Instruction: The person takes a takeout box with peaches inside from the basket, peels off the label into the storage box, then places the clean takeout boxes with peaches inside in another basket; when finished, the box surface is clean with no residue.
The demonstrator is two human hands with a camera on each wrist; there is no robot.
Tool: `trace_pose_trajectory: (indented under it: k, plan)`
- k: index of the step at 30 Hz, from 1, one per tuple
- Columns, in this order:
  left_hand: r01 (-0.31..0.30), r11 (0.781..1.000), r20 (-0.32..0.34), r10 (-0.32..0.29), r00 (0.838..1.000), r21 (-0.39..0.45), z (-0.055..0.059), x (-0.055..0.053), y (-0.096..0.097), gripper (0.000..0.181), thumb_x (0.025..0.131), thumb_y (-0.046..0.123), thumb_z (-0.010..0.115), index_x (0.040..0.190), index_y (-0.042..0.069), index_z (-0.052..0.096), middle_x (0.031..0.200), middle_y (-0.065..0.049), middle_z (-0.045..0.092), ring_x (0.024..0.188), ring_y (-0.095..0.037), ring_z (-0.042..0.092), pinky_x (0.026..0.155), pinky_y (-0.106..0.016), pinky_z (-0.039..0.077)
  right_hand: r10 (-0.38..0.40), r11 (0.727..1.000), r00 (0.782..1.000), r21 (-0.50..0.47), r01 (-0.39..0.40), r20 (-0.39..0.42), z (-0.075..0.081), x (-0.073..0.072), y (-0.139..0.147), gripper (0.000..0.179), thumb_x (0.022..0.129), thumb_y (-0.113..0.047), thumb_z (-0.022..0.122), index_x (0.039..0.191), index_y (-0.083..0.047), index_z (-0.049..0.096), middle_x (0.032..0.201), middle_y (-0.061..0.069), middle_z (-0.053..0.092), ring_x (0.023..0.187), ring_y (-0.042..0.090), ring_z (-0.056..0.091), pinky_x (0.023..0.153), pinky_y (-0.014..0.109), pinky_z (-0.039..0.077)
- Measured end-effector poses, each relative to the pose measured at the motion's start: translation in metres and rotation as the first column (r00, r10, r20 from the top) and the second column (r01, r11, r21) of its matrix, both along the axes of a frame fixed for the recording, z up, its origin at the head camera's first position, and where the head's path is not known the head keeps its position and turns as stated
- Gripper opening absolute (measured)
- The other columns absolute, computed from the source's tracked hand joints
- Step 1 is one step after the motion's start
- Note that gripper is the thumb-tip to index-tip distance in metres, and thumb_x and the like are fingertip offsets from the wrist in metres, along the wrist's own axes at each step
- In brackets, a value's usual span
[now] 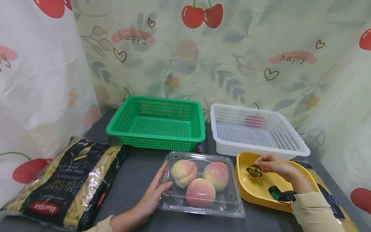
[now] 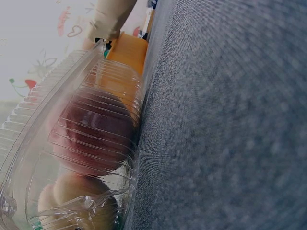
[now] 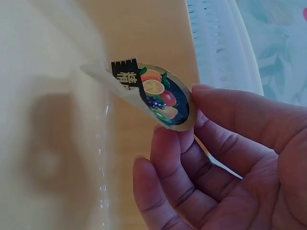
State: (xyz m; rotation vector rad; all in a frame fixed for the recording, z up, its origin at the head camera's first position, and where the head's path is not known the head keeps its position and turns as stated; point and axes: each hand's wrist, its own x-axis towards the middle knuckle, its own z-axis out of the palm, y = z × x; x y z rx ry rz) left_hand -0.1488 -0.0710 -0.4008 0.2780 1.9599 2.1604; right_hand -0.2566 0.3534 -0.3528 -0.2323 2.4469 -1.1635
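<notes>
A clear plastic clamshell box (image 1: pixel 229 203) with three peaches (image 1: pixel 200 192) inside lies on the table. My left hand (image 1: pixel 149 196) holds its left edge, thumb over the rim and fingers along the side; in the left wrist view the box (image 2: pixel 29 139) shows from its side and the hand is out of frame. My right hand (image 1: pixel 276 166) is over the yellow tray (image 1: pixel 246 193) and pinches a round fruit sticker (image 1: pixel 254 171) between thumb and fingertips. Close up, in the right wrist view, the sticker (image 3: pixel 165 98) has printed fruit, and its left part is bent over, showing a pale back.
A green basket (image 1: pixel 156 140) stands behind the box, and a white basket (image 1: pixel 261 147) behind the tray. On the left lies a black pasta bag (image 1: pixel 65 183). Another package (image 1: pixel 330 196) is partly hidden under the right forearm. A small purple item (image 1: pixel 199 148) sits between the baskets.
</notes>
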Motion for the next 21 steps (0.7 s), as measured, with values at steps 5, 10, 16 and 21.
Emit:
trace_pose_trajectory:
  k: [5,10,16,21]
  plan:
    - [0.0,1.0,0.008,0.0,1.0,-0.001,0.0004,0.0009,0.0007,0.066,0.096,0.012,0.041,0.151,0.022,0.006,0.158,-0.013,-0.001,0.144,-0.032,0.003,0.113,-0.048,0.01,0.013,1.0,1.0,-0.005,-0.013,-0.006,-0.0008,-0.0001,0.0005,0.039,0.094,-0.026,0.054,0.111,0.009,0.059,0.097,0.003,0.065,0.08,0.011,0.053,0.081,0.032,0.049]
    - [-0.009,1.0,0.019,0.009,1.0,-0.002,0.0009,0.0018,0.0016,0.065,0.096,0.013,0.041,0.151,0.023,0.008,0.158,-0.013,0.001,0.143,-0.032,0.006,0.111,-0.047,0.016,0.008,1.0,1.0,0.0,-0.008,-0.008,-0.0019,-0.0001,0.0009,0.038,0.092,-0.026,0.057,0.11,0.008,0.06,0.1,0.004,0.067,0.084,0.011,0.057,0.082,0.033,0.05]
    - [-0.01,1.0,0.014,0.01,1.0,0.004,0.0006,0.0016,0.0013,0.066,0.095,0.013,0.042,0.151,0.022,0.008,0.158,-0.013,0.002,0.143,-0.032,0.005,0.112,-0.047,0.013,0.016,1.0,1.0,-0.009,-0.016,-0.011,-0.0008,0.0011,0.0001,0.041,0.091,-0.026,0.059,0.11,0.01,0.057,0.102,0.009,0.066,0.09,0.013,0.061,0.086,0.037,0.052]
    - [-0.004,1.0,0.01,0.004,1.0,0.009,0.0002,0.0015,0.0011,0.066,0.095,0.013,0.042,0.151,0.022,0.008,0.158,-0.013,0.0,0.143,-0.033,0.005,0.112,-0.048,0.013,0.009,1.0,1.0,-0.007,-0.009,-0.026,0.0006,0.002,-0.0008,0.043,0.091,-0.027,0.059,0.111,0.01,0.057,0.105,0.015,0.064,0.096,0.019,0.06,0.087,0.039,0.052]
